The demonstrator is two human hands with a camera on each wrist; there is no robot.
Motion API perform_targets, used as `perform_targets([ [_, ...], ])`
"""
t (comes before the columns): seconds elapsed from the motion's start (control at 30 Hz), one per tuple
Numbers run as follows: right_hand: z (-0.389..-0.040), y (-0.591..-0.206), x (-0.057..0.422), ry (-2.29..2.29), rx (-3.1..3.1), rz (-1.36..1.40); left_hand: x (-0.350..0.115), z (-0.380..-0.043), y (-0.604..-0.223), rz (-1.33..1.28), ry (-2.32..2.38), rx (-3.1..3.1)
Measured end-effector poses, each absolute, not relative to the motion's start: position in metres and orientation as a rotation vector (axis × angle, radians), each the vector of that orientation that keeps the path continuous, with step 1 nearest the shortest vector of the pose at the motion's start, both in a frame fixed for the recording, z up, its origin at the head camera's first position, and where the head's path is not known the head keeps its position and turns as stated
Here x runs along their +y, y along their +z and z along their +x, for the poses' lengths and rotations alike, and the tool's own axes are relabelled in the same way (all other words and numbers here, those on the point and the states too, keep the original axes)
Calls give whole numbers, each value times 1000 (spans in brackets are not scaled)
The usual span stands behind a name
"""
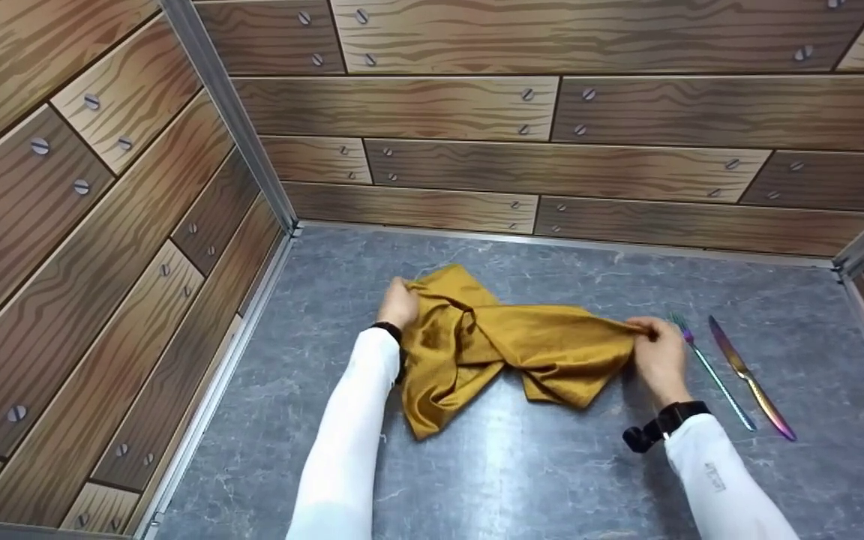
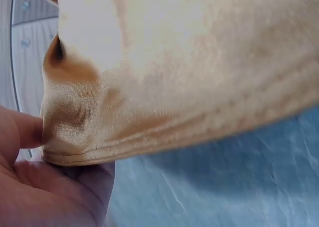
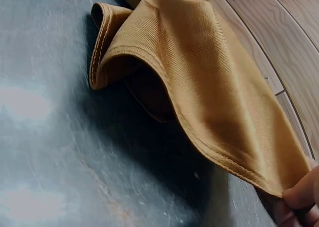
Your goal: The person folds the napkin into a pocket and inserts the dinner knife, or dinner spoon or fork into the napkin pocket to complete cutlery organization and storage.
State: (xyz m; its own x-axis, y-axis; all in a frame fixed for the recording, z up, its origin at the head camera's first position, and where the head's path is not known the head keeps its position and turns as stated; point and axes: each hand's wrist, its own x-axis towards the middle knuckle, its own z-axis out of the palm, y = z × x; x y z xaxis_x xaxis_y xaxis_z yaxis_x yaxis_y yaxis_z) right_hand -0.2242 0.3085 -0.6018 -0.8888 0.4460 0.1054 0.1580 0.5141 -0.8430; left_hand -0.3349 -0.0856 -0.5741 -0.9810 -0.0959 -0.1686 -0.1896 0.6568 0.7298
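Note:
A mustard-gold cloth with stitched hems stretches between both hands, bunched and folded over itself in the middle. My left hand pinches its upper left edge; in the left wrist view the thumb and fingers grip a hemmed corner. At the other end my right hand pinches a corner, drawn to a point. The right wrist view shows that corner between thumb and fingers, with the cloth raised and casting a shadow beneath.
Right of the right hand lie a fork and a knife, both with an iridescent finish. The grey marbled surface is bordered by wood-patterned panels at the back and left.

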Motion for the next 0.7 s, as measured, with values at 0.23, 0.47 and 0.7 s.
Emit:
perform_targets([
  [0.23,-229,-603,313,1295,-2298,-512,-105,-330,-582,-415,1220,2750],
  [0.47,-227,-611,317,1260,-2399,-541,-127,-327,-596,-588,1211,2750],
  [0.7,-223,-618,312,950,-2577,-309,-125,-324,-601,-499,973,2942],
])
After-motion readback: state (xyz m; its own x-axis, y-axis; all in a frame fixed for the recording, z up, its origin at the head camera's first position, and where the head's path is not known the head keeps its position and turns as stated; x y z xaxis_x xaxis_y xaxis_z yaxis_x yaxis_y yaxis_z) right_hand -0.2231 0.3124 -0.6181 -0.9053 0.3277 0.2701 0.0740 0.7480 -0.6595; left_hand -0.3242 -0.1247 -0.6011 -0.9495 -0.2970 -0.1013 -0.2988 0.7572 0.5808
